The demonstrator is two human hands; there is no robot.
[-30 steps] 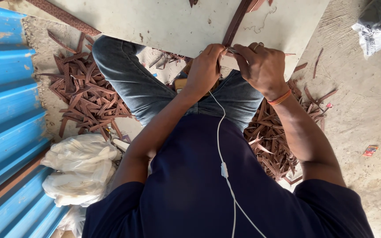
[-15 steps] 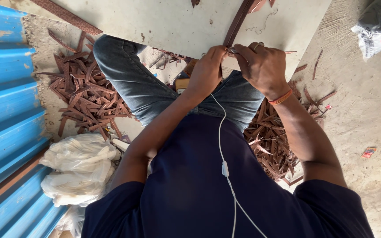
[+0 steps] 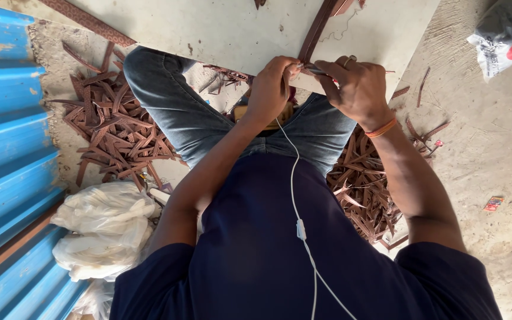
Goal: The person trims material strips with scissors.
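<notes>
Scraps flank hands gripping strip

hands: 2 (left, right) | long brown strip under hands: 1 | pale worktop: 1 | brown offcut heaps: 2 (left heap, right heap), pieces too many to count | white plastic bags: 1 bundle | grey sack: 1 | orange wristband: 1

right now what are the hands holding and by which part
Both hands pinch the near end of a long brown strip lying on the pale board: left hand and right hand meet there.
</notes>
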